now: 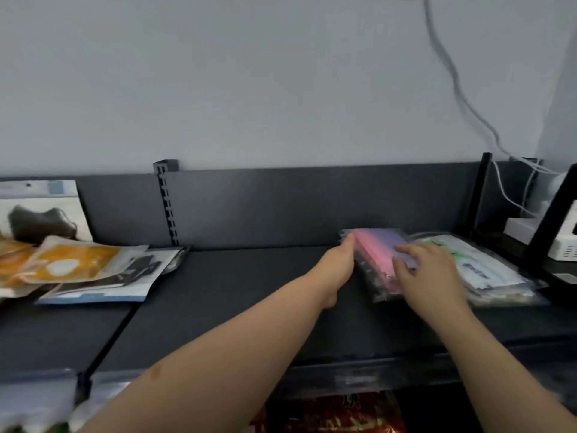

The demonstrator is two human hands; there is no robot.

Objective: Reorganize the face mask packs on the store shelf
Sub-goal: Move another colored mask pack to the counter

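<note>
A clear pack of pink and lilac face masks [376, 250] lies on the dark shelf [249, 292], right of the middle. My left hand [340, 259] presses flat against the pack's left edge. My right hand [427, 270] lies on top of its right side, fingers spread. Touching it on the right is a stack of white mask packs [487, 270] with green and blue print. Far left, orange packs [62, 264] and white-and-blue packs [103, 285] lie in a loose overlapping heap, and one pack picturing a black mask [40, 210] leans on the back panel.
A slotted upright [168, 204] rises at the shelf's back. A black frame post [480, 198] bounds the right side, with white cables [462, 98] and a white power strip [559, 242] beyond. Red packaging [343, 414] shows on the shelf below.
</note>
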